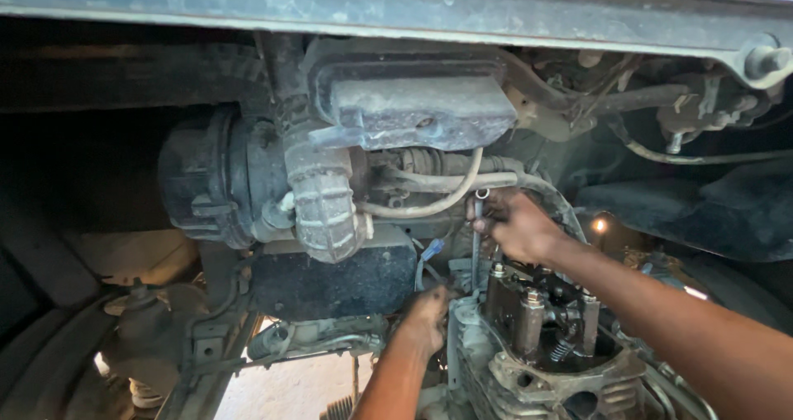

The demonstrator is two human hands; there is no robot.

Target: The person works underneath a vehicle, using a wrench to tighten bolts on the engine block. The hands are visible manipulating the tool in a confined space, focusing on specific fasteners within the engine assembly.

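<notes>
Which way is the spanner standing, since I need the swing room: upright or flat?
Upright: the spanner stands nearly vertical, ring end up, in the right hand.

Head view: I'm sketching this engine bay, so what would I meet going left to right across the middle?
Round black air-filter housing → ribbed grey rubber intake hose → left hand low by the engine → slim metal spanner → right hand gripping it → small glowing lamp.

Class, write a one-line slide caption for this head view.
Right hand holds a wrench upright over the open engine head; left hand reaches in below.
</notes>
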